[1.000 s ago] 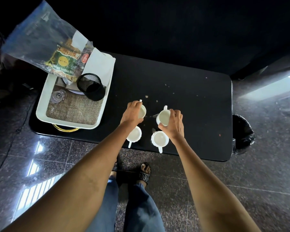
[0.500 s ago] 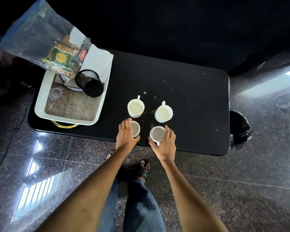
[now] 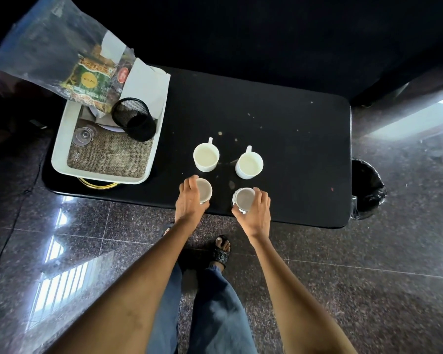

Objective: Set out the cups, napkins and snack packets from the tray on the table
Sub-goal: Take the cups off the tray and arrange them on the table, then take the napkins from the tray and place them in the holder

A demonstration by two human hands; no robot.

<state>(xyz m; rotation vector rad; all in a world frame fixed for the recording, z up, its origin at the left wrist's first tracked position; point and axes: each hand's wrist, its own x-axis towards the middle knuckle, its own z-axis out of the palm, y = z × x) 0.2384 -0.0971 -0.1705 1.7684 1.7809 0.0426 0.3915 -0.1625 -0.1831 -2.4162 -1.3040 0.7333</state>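
Note:
Several white cups stand in a square on the black table (image 3: 292,139). The far left cup (image 3: 206,158) and far right cup (image 3: 249,165) stand free, handles pointing away. My left hand (image 3: 191,200) grips the near left cup (image 3: 204,190) from its left side. My right hand (image 3: 256,210) wraps around the near right cup (image 3: 244,198) by the table's front edge. The white tray (image 3: 62,154) sits at the table's left end. On it lie white napkins (image 3: 145,88) and a clear plastic bag holding snack packets (image 3: 91,81).
Also on the tray are a black mesh holder (image 3: 134,118) on its side, a small glass lid (image 3: 82,135) and a burlap mat (image 3: 113,157). A black bin (image 3: 367,190) stands at the table's right end. My feet are on the dark granite floor below.
Both hands left the two far cups and drew back to the two near cups, where they now close around them.

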